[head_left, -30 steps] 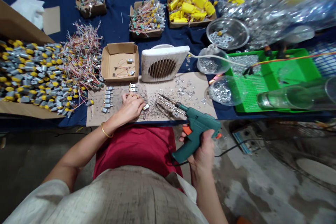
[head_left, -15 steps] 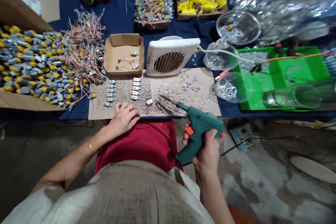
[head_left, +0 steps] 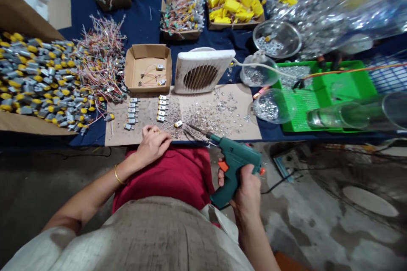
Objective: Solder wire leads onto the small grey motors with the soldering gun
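My right hand point(head_left: 248, 188) is wrapped round a green soldering gun point(head_left: 237, 156) with an orange trigger. Its thin metal tip points left, close to a small motor point(head_left: 178, 124) with a white top on the cardboard sheet point(head_left: 241, 131). My left hand point(head_left: 154, 144) lies at the table's front edge, fingers bent together. Thin wires run from the motor toward those fingers, but what the fingertips hold is hidden. Beyond the left hand, several white-topped motors point(head_left: 162, 108) stand in a column, with a column of grey motors point(head_left: 132, 112) to their left.
A square white fan point(head_left: 222, 61) stands behind the sheet, beside a small cardboard box point(head_left: 129, 65) holding wired motors. A big box of motors point(head_left: 34, 80) fills the left. Plastic tubs of metal bits point(head_left: 267, 106) and a green tray point(head_left: 349, 82) sit to the right.
The soldering gun has moved left and slightly down, bringing its tip nearer to the motor. My left hand stays almost where it was. The whole view has shifted a little.
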{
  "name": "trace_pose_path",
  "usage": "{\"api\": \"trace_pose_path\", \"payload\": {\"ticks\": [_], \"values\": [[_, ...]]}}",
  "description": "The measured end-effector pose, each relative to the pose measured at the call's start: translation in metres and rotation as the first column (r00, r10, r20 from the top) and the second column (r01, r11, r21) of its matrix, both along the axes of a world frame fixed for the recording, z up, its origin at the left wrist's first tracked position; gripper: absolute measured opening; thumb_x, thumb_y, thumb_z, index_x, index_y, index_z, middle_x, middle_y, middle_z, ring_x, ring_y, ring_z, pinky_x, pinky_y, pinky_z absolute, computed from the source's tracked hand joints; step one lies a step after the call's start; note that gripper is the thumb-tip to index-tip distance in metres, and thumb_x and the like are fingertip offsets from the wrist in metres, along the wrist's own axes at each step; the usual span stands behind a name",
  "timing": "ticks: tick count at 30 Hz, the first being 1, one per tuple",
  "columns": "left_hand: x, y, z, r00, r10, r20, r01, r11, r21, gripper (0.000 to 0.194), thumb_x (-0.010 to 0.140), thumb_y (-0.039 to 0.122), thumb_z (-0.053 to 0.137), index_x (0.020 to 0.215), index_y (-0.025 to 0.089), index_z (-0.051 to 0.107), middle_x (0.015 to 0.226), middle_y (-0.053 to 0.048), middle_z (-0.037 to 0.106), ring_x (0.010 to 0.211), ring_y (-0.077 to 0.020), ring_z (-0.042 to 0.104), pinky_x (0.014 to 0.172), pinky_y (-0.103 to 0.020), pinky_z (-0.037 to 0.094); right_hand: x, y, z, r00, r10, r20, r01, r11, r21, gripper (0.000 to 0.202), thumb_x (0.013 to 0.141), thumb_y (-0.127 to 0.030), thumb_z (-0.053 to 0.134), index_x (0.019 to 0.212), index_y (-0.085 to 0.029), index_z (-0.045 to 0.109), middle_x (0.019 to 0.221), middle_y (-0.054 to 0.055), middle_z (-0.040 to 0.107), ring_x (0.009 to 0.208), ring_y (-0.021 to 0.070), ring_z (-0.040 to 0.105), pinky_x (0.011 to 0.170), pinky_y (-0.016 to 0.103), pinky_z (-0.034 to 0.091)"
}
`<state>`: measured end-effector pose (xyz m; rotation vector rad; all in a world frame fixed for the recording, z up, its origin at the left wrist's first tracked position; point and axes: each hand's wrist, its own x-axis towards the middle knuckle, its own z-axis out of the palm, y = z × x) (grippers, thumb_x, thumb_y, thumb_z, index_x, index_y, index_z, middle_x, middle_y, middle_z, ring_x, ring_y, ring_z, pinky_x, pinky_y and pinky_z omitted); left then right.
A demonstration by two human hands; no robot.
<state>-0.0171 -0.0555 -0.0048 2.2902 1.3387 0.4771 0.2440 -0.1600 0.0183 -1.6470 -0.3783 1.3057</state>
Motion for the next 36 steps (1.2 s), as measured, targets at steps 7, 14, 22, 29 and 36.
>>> {"api": "trace_pose_path", "payload": {"ticks": [7, 14, 22, 29, 36], "values": [[0.019, 0.003, 0.005, 0.992, 0.128, -0.016, -0.128, 0.992, -0.004, 0.009, 0.089, 0.021, 0.055, 0.083, 0.02, 0.062, 0.089, -0.003, 0.072, 0.095, -0.0209, 0.059, 0.095, -0.042, 0.026, 0.009, -0.01, -0.004, 0.998, 0.053, -0.029, -0.056, 0.995, -0.087, 0.057, 0.077, -0.073, 0.056, 0.058, -0.02, 0.066, 0.047, 0.011, 0.06, 0.052, 0.0269, 0.064, 0.045, 0.037, 0.053], [0.021, 0.007, 0.002, 0.99, 0.135, -0.031, -0.137, 0.989, -0.06, 0.011, 0.09, 0.022, 0.054, 0.085, 0.021, 0.064, 0.083, -0.002, 0.073, 0.087, -0.0197, 0.06, 0.093, -0.043, 0.026, 0.01, -0.011, -0.003, 0.997, 0.075, -0.017, -0.076, 0.991, -0.108, 0.056, 0.076, -0.071, 0.057, 0.054, -0.02, 0.065, 0.046, 0.01, 0.061, 0.043, 0.0227, 0.06, 0.037, 0.032, 0.049], [0.022, 0.009, 0.002, 0.975, 0.216, 0.053, -0.209, 0.971, -0.118, 0.011, 0.09, 0.025, 0.057, 0.083, 0.022, 0.064, 0.083, 0.0, 0.072, 0.087, -0.0175, 0.061, 0.095, -0.04, 0.027, 0.004, -0.013, 0.013, 0.922, 0.258, 0.288, -0.248, 0.966, -0.069, 0.053, 0.082, -0.063, 0.056, 0.058, -0.017, 0.066, 0.049, 0.008, 0.063, 0.039, 0.018, 0.058, 0.037, 0.026, 0.047], [0.025, 0.013, -0.002, 0.949, 0.287, 0.129, -0.267, 0.952, -0.151, 0.011, 0.091, 0.023, 0.054, 0.085, 0.02, 0.063, 0.076, 0.002, 0.071, 0.075, -0.0147, 0.062, 0.091, -0.037, 0.031, -0.004, 0.004, 0.033, 0.698, 0.254, 0.669, -0.394, 0.917, 0.063, 0.04, 0.082, -0.053, 0.059, 0.076, -0.017, 0.074, 0.052, 0.005, 0.065, 0.053, 0.0222, 0.064, 0.047, 0.029, 0.051], [0.028, 0.015, -0.002, 0.945, 0.308, 0.108, -0.285, 0.94, -0.185, 0.013, 0.091, 0.022, 0.053, 0.083, 0.02, 0.063, 0.074, 0.001, 0.071, 0.076, -0.0159, 0.063, 0.092, -0.038, 0.03, -0.011, 0.008, 0.029, 0.549, 0.253, 0.796, -0.462, 0.886, 0.037, 0.046, 0.085, -0.054, 0.052, 0.054, -0.021, 0.06, 0.045, 0.003, 0.057, 0.046, 0.0184, 0.056, 0.049, 0.029, 0.049]]}}
